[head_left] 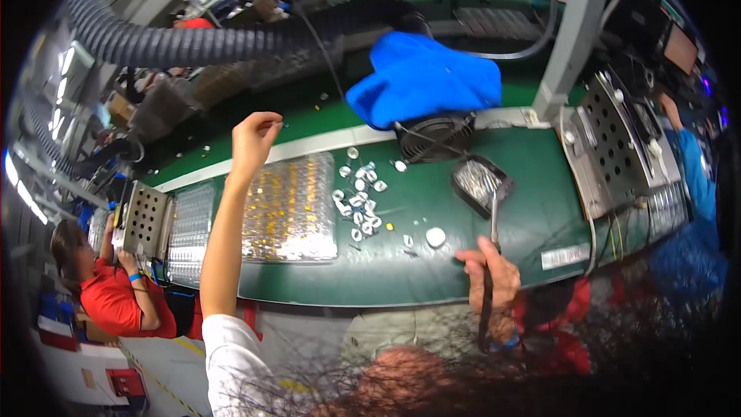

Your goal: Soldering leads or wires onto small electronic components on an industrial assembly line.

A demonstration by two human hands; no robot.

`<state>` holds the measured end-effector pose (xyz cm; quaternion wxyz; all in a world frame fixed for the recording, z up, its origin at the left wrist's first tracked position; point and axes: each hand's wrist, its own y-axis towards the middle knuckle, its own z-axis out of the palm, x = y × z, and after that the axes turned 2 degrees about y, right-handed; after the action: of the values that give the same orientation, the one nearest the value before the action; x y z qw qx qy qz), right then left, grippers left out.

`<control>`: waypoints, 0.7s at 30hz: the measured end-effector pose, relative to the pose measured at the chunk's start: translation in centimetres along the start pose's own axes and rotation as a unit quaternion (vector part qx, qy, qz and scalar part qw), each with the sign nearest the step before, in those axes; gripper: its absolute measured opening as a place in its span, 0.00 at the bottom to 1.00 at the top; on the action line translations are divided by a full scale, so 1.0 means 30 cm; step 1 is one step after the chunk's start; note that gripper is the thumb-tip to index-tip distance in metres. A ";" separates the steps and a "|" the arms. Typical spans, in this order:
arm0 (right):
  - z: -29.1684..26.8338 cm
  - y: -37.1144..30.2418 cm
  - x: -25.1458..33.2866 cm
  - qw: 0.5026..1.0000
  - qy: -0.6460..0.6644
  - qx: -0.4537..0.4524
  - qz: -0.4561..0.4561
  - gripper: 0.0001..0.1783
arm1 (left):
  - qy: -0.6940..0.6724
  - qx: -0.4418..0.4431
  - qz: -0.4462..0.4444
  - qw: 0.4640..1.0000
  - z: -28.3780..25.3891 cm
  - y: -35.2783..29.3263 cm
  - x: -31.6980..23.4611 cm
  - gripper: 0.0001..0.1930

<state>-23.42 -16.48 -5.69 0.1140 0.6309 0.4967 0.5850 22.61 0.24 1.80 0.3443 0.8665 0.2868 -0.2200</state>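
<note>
On green bench (544, 224) | R hand (494, 278) closed round dark-handled tool (495, 220), metal shaft up at blk tray (467, 199) | L hand (253, 141) above far edge, fingertips drawn tog., can't tell if holding anything | clear tray (330, 220) w/ yellow bits beside L forearm, white pcs (360, 184) clustered ctr, rnd white pc (435, 237) near R hand

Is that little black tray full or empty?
Not empty: the black tray has shiny, silvery stuff across its inside. How deep it goes, I can't tell from above.
</note>
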 end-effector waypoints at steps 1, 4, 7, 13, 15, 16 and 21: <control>-0.003 -0.005 0.003 1.000 0.007 0.015 0.015 0.19 | -0.033 0.012 0.013 0.999 0.020 -0.054 -0.114 0.06; 0.004 0.022 0.036 0.999 0.024 0.036 0.017 0.12 | -0.134 0.049 0.088 0.986 0.105 -0.250 -0.409 0.07; 0.045 0.044 0.047 1.000 0.011 0.007 -0.022 0.13 | -0.102 0.094 0.220 0.966 0.189 -0.394 -0.592 0.12; 0.067 0.023 0.015 0.999 -0.032 -0.017 -0.030 0.21 | -0.157 0.155 0.255 0.941 0.325 -0.479 -0.652 0.13; 0.063 0.023 0.022 0.998 -0.048 -0.006 -0.027 0.21 | -0.157 0.156 0.264 0.939 0.348 -0.486 -0.642 0.13; 0.064 0.025 0.024 0.998 -0.059 0.005 -0.029 0.21 | -0.152 0.153 0.274 0.937 0.354 -0.487 -0.637 0.14; 0.080 0.035 0.033 0.993 -0.068 0.064 -0.070 0.21 | -0.126 0.159 0.297 0.933 0.328 -0.494 -0.620 0.15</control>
<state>-21.03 -15.20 -5.00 0.1475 0.6387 0.5674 0.4984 -2.55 -4.43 -0.96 0.2848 0.9208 -0.0680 -0.2578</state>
